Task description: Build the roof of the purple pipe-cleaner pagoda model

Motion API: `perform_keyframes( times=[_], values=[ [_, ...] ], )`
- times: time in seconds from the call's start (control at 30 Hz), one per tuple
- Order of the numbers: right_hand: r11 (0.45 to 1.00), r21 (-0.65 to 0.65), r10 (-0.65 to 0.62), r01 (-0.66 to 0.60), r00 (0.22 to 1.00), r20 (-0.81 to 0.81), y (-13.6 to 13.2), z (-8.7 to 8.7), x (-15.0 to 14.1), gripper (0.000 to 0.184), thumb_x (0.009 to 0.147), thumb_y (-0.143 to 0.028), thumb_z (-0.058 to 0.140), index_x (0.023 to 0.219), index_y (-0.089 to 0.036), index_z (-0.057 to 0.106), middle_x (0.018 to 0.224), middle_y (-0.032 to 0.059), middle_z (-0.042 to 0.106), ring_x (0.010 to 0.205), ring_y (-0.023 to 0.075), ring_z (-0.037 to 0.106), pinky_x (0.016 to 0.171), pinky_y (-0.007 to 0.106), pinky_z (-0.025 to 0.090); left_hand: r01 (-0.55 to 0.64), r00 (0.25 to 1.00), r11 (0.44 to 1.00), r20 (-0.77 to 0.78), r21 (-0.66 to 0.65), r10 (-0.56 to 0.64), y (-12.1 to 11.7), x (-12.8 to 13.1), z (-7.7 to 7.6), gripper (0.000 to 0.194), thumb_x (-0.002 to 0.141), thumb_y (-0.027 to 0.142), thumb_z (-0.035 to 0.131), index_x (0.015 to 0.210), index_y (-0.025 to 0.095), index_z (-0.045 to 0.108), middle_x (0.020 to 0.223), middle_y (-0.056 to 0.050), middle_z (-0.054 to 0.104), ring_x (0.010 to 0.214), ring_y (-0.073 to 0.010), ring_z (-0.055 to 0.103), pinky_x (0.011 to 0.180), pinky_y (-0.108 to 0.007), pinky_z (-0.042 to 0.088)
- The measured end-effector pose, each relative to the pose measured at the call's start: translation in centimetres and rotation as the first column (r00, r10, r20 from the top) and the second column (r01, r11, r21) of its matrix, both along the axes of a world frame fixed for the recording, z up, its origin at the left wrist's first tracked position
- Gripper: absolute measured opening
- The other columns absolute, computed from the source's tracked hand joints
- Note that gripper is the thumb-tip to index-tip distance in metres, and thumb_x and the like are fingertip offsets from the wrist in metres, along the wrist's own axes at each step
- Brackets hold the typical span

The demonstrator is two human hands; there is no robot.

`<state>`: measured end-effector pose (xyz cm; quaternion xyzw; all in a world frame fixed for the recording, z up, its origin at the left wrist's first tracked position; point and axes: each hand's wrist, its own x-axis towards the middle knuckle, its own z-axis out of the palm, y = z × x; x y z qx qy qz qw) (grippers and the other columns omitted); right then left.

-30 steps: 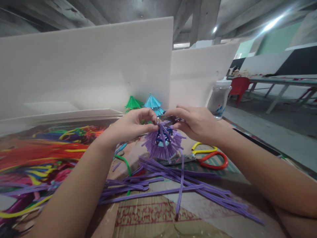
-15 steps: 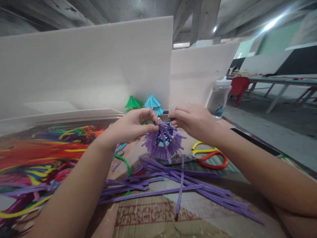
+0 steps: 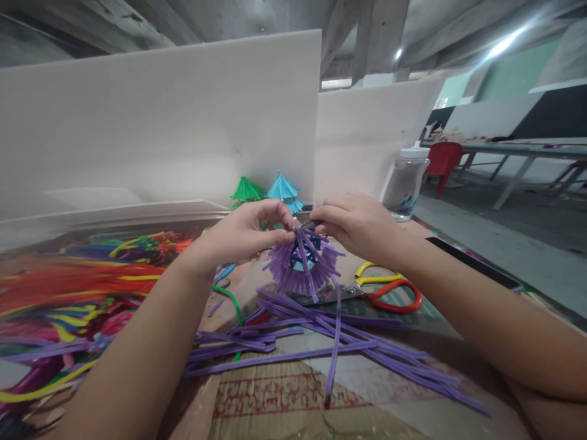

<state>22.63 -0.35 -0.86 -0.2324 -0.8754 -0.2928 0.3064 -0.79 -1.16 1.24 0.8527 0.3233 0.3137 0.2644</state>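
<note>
Purple model [image 3: 298, 281] between hands [image 3: 252, 231]; strips [image 3: 334, 342], scissors [image 3: 360, 291] crowd its lower edge.

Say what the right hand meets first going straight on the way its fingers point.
Likely the top of the purple model, just past its fingertips, with the left hand next along that line. One view leaves depth unclear, so it might pass slightly nearer or farther.

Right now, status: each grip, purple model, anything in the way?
Left grip pinching purple model at top. Right grip alongside, closed on small dark item. Scissors and loose purple strips crowd the near side.
</note>
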Motion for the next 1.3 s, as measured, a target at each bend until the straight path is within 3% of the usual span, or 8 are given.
perform_keyframes(
  times=[0.3, 0.57, 0.87, 1.3],
  values=[
    [0.999, -0.034, 0.021, -0.021, 1.0, -0.01, 0.12, -0.09, -0.03, 0.029, 0.1, -0.031, 0.045, 0.096, -0.014, 0.068, 0.078, 0.0062, 0.068, 0.072, 0.0167, 0.056, 0.065, 0.029, 0.033, -0.004, 1.0, 1.0, 0.002, -0.005, 0.004, 0.04, 0.04, -0.04, 0.01, 0.082, 0.024, 0.066, 0.087, 0.017, 0.061, 0.09, -0.002, 0.068, 0.084, -0.0143, 0.063, 0.068, -0.023, 0.049],
    [0.996, 0.087, -0.009, 0.011, 1.0, -0.02, 0.15, -0.2, -0.03, 0.03, 0.1, -0.031, 0.045, 0.09, -0.016, 0.069, 0.072, 0.0042, 0.065, 0.069, 0.0163, 0.055, 0.064, 0.03, 0.031, 0.029, 1.0, 1.0, 0.005, 0.007, -0.029, 0.26, -0.02, -0.14, 0.01, 0.083, 0.024, 0.066, 0.087, 0.016, 0.061, 0.091, -0.002, 0.067, 0.083, -0.0132, 0.062, 0.071, -0.024, 0.049],
    [0.995, -0.098, 0.027, -0.034, 0.997, -0.075, 0.08, -0.21, 0.08, 0.026, 0.099, -0.029, 0.047, 0.097, -0.014, 0.069, 0.08, 0.0078, 0.07, 0.076, 0.0176, 0.059, 0.066, 0.029, 0.036, 0.004, 1.0, 1.0, 0.0, -0.005, -0.004, 0.29, -0.07, -0.12, 0.011, 0.083, 0.025, 0.066, 0.088, 0.017, 0.06, 0.09, -0.002, 0.067, 0.078, -0.0122, 0.061, 0.065, -0.022, 0.048],
    [0.996, -0.057, 0.066, -0.07, 0.995, -0.078, 0.35, -0.53, -0.39, 0.031, 0.101, -0.033, 0.044, 0.094, -0.015, 0.068, 0.08, 0.0082, 0.071, 0.072, 0.0172, 0.059, 0.064, 0.029, 0.036, 0.02, 1.0, 1.0, 0.004, -0.005, -0.02, 0.33, -0.05, -0.18, 0.013, 0.083, 0.026, 0.066, 0.087, 0.017, 0.06, 0.093, -0.004, 0.068, 0.082, -0.0135, 0.062, 0.067, -0.023, 0.049]
  ],
)
